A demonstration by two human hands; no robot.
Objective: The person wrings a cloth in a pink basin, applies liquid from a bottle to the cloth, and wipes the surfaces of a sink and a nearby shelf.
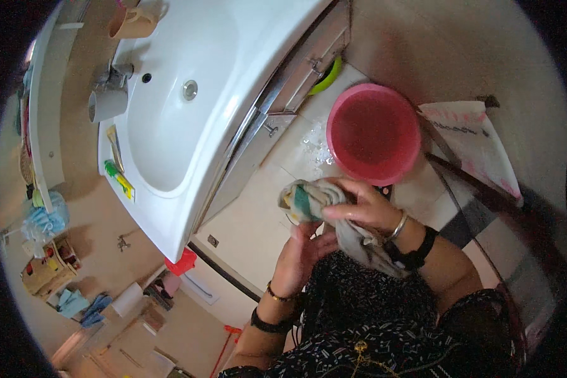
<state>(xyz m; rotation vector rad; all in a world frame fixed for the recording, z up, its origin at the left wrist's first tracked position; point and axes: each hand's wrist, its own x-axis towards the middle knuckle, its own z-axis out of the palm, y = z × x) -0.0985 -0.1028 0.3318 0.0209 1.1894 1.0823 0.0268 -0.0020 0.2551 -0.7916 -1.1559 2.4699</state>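
While I watched from afar through the head camera, a white washbasin [164, 126] filled much of the left side, its cabinet [252, 151] running down beneath the front edge. Along the basin's far ledge stood a beige mug [131, 25] and a grey cup [108, 104], with a green-and-yellow tube [120, 179] lying near the corner. Beyond the hands, a round pink tub [359, 170] sat on the tiled floor [246, 239] — close enough to crowd the space in front of them — and frothy wet patches [317, 148] lay just beside it. To the tub's right I saw a white sheet [469, 135] with pink marks.

The cloth [326, 192] was up off the floor, between the pink tub and the person's lap. It looked pale grey, bunched and creased, with a green patch and a touch of yellow at its near-left end; a loose length trailed below the wrist. The right hand [368, 208] had its fingers and thumb closed around it. The left hand [296, 258] was at its lower edge, fingers bent — whether they gripped, I couldn't tell.
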